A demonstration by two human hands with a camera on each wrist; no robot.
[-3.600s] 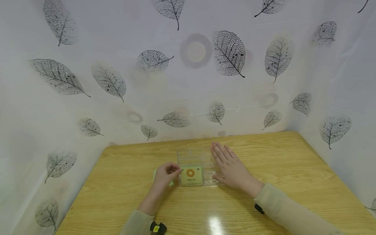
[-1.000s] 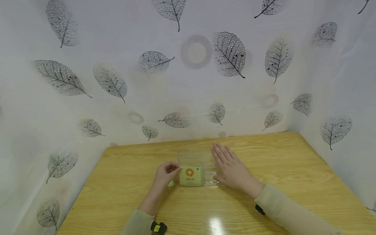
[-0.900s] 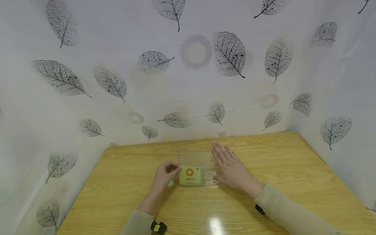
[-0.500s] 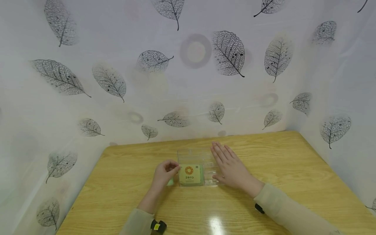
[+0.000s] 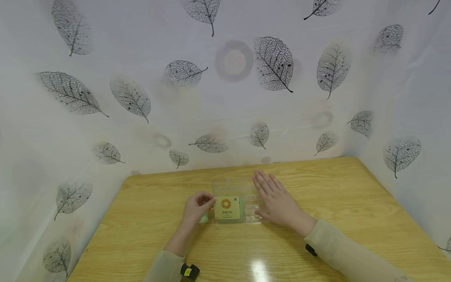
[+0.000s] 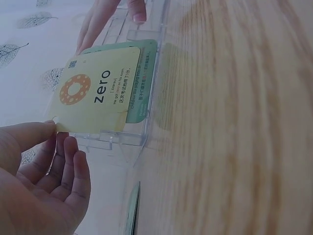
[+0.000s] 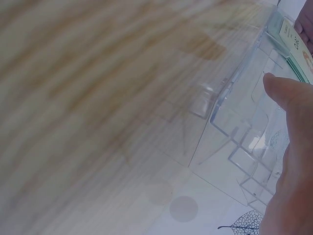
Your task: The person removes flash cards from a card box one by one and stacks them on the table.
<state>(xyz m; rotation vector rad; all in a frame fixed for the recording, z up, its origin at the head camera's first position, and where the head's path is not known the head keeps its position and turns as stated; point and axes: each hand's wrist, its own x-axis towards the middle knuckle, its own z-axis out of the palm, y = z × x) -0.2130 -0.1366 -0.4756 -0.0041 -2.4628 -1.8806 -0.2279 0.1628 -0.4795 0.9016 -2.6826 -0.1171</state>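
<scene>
A yellow card printed "zero" (image 5: pixel 227 213) lies over a green card (image 6: pixel 149 73) in the left compartment of a clear plastic box (image 5: pixel 227 190). My left hand (image 5: pixel 195 209) pinches the yellow card's left corner between thumb and forefinger; the left wrist view shows the other fingers curled loosely below. That card sits shifted left, its edge over the box's side wall. My right hand (image 5: pixel 278 203) rests with straight fingers on the right part of the box. In the right wrist view, its thumb lies by the clear dividers, and the cards (image 7: pixel 296 46) are partly cut off.
Another green card or small stack (image 5: pixel 204 218) lies on the table left of the box, partly hidden by my left hand. The wooden table (image 5: pixel 158 243) ends at a leaf-patterned curtain (image 5: pixel 225 102) behind and at both sides.
The yellow card has slid a little left and up with my left hand, baring more of the green card at its right edge. My right hand has stayed in place.
</scene>
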